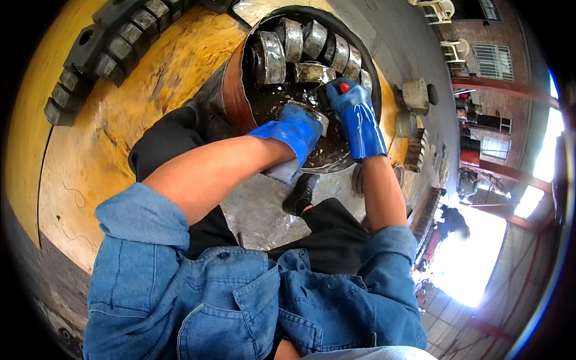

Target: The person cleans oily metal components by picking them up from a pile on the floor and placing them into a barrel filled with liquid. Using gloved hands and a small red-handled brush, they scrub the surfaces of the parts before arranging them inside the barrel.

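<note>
A round drum (235, 90) with a reddish-brown outer wall holds dark, wet liquid and several curved metal blocks (293, 39). My left hand (295, 125), in a blue rubber glove, is inside its near part and closed on a wet metal piece (324, 125), mostly hidden by the glove. To its right, my right hand (351, 99), also gloved in blue, is closed round a tool whose red handle end (344, 87) sticks out of the fist. The tool's working end is hidden. Another metal block (314, 72) lies just beyond both hands.
Rows of dark metal blocks (123, 45) stand on a yellow, stained surface (171, 57) at the left. Metal cylinders (415, 96) and more toothed parts (415, 153) are on the right. White chairs (456, 51) stand farther off, and a person (451, 222) is near the bright doorway.
</note>
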`<move>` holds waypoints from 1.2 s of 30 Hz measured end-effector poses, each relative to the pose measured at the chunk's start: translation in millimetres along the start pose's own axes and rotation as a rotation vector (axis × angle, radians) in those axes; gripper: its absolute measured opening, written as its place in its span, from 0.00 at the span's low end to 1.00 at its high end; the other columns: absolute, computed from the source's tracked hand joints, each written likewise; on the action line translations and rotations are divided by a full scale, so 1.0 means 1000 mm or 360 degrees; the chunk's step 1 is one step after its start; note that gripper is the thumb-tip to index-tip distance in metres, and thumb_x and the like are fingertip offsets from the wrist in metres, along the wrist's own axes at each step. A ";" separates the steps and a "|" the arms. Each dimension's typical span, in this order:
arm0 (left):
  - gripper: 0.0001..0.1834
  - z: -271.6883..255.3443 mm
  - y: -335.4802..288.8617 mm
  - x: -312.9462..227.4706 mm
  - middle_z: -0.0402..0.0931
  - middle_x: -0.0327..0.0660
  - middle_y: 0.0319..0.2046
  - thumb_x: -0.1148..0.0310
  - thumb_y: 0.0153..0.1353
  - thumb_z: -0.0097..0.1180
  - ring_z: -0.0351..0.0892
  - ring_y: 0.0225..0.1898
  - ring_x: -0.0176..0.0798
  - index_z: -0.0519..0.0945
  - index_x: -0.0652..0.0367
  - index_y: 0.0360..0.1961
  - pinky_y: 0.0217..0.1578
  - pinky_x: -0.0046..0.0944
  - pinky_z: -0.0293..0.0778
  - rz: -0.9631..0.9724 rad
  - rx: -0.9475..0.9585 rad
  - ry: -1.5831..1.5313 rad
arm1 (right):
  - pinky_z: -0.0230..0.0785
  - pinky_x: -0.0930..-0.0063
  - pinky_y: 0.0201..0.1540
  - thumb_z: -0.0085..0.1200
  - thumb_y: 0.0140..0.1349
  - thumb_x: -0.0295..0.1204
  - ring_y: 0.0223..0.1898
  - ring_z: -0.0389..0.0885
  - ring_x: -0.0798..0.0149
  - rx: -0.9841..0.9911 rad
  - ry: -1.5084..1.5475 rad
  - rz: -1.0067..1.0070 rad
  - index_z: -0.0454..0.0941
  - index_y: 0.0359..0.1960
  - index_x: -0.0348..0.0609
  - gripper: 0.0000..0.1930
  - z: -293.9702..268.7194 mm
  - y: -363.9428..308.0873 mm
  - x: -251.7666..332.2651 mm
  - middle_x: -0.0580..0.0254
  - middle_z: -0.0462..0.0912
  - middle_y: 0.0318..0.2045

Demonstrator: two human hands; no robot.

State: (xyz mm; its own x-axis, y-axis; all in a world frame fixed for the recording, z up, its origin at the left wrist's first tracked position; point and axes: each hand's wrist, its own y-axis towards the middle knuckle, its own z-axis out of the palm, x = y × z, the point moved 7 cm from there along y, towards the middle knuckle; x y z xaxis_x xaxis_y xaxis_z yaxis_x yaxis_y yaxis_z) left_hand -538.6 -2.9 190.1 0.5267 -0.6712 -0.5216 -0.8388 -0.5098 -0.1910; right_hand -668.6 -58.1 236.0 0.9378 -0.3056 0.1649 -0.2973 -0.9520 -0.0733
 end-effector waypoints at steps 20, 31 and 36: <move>0.17 0.037 0.009 -0.003 0.87 0.50 0.50 0.66 0.64 0.59 0.87 0.54 0.54 0.86 0.54 0.53 0.56 0.56 0.75 0.0051 -0.0306 0.0161 | 0.76 0.67 0.60 0.61 0.69 0.32 0.51 0.87 0.63 0.0798 0.0581 -0.0546 0.88 0.54 0.45 0.14 -0.010 0.015 0.064 0.56 0.90 0.49; 0.19 0.019 0.016 -0.011 0.87 0.49 0.52 0.68 0.64 0.56 0.86 0.56 0.53 0.85 0.51 0.56 0.60 0.57 0.73 0.0066 0.0205 -0.0097 | 0.79 0.66 0.59 0.65 0.68 0.35 0.50 0.87 0.62 0.0783 0.0217 -0.0854 0.89 0.53 0.57 0.13 -0.022 0.094 0.119 0.64 0.91 0.48; 0.19 0.008 0.003 -0.020 0.86 0.47 0.54 0.67 0.65 0.57 0.85 0.57 0.54 0.86 0.50 0.56 0.61 0.56 0.72 0.0126 0.0064 0.0035 | 0.80 0.67 0.56 0.65 0.71 0.37 0.48 0.86 0.66 0.0443 0.0353 -0.0989 0.88 0.57 0.60 0.15 0.004 0.144 0.124 0.66 0.91 0.48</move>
State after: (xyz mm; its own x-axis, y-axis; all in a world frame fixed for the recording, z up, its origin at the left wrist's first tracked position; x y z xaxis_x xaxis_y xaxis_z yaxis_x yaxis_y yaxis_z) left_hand -552.8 13.0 192.7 0.4613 -0.7203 -0.5181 -0.8824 -0.4332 -0.1834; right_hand -594.6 -232.6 242.1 0.8516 0.2665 0.4514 0.3645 -0.9199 -0.1445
